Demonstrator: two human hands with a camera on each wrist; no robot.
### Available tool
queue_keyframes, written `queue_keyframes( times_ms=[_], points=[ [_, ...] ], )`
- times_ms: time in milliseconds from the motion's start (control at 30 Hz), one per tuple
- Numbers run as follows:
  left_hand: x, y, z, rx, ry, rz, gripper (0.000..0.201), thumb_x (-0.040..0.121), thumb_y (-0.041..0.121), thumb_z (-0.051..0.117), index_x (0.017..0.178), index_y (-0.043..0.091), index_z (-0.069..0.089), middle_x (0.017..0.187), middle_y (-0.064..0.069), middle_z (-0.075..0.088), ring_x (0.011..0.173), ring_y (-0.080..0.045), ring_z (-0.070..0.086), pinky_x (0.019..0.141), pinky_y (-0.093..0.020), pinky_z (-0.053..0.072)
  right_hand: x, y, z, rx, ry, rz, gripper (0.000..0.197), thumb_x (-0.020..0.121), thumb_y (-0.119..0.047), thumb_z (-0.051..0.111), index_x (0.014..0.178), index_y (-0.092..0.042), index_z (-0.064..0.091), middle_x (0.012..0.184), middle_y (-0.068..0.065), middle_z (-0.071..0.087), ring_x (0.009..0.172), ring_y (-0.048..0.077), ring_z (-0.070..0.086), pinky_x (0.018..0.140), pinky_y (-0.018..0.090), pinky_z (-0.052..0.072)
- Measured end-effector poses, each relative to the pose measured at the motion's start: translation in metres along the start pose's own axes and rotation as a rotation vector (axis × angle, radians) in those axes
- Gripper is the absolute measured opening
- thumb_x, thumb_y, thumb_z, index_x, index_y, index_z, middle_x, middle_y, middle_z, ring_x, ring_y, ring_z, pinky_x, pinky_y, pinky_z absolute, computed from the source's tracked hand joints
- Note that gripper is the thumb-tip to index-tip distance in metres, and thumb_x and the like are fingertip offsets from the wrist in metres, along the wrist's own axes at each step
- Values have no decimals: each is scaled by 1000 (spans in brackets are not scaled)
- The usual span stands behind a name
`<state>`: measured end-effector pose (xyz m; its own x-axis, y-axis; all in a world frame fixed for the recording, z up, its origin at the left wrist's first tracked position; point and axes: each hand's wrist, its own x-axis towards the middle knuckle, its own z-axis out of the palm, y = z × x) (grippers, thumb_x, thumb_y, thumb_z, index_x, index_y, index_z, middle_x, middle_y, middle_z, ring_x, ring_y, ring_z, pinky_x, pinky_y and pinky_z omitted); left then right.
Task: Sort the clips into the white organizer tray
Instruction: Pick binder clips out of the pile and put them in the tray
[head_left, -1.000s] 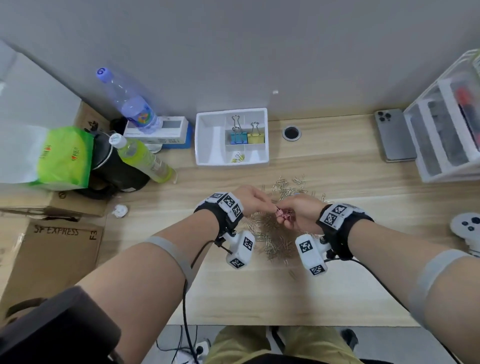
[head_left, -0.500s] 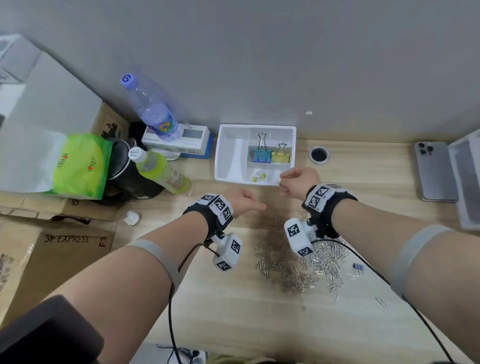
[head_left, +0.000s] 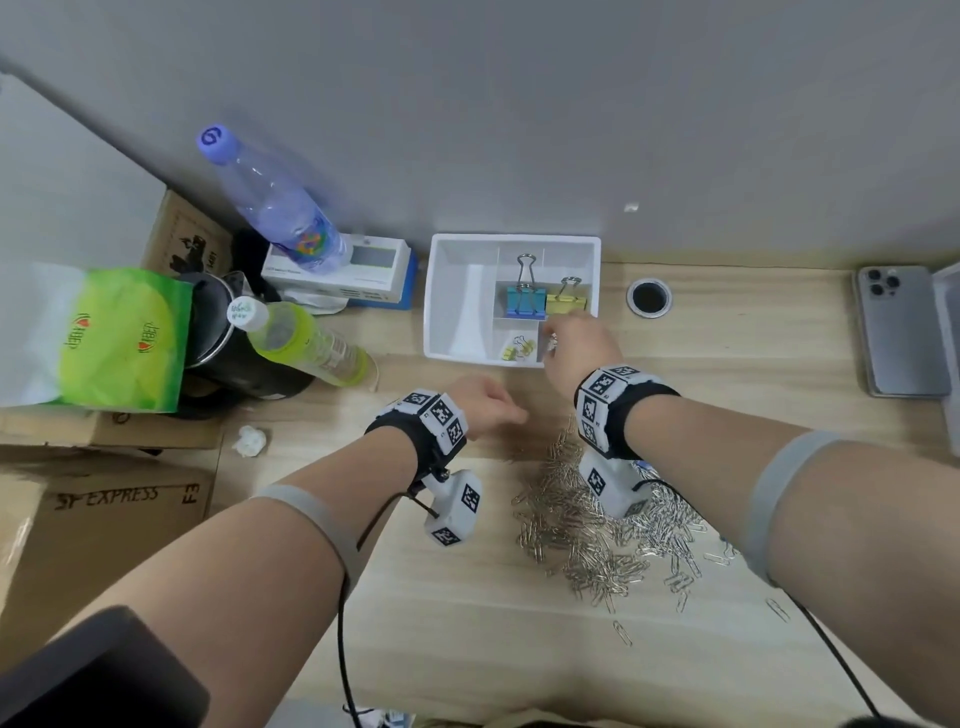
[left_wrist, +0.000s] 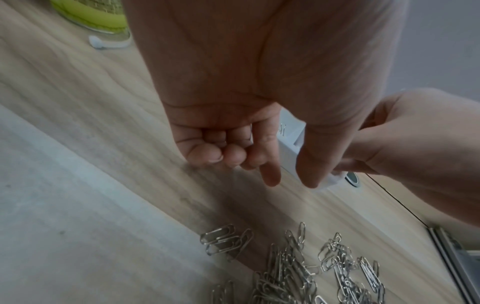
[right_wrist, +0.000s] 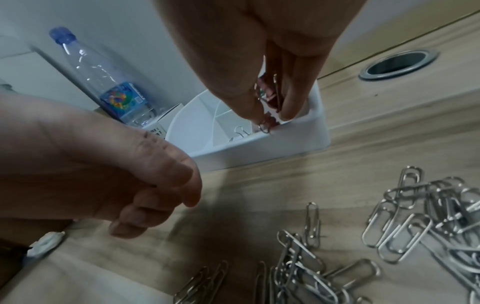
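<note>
Paper clips (head_left: 597, 525) lie scattered in a pile on the wooden counter (head_left: 467, 649) toward its near edge. Left hand (head_left: 480, 405) hovers just past the pile, fingers loosely curled, holding nothing. Right hand (head_left: 574, 345) reaches over the near right corner of the white organizer tray (head_left: 457, 291), pinching a small pink binder clip (right_wrist: 270, 98) above the front compartment. Small yellow binder clip (head_left: 517, 348) lies in that compartment; blue binder clip (head_left: 524, 301) and yellow binder clip (head_left: 566, 304) stand behind, at the far edge.
</note>
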<state>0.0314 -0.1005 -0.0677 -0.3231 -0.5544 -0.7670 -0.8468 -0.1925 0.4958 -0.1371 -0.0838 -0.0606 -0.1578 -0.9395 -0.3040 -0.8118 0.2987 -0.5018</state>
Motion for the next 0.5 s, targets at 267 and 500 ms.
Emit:
queue_keyframes(
  times_ms=[267,500],
  points=[
    [-9,3,7,10,31,-25,20,79,39,72,74,20,67,57,3,53,56,-16,51,58,-25,47,-15,7,-9,56,27,-48,28,82,-1,50,97,-15,69,104,7,64,96,27,60,77,29,44],
    [-27,18,23,93,42,-22,26,82,35,71,97,13,72,71,4,64,62,-11,57,51,-21,46,-48,44,-34,140,101,38,21,85,-7,55,102,-13,67,103,6,66,92,23,62,82,35,52]
  ],
)
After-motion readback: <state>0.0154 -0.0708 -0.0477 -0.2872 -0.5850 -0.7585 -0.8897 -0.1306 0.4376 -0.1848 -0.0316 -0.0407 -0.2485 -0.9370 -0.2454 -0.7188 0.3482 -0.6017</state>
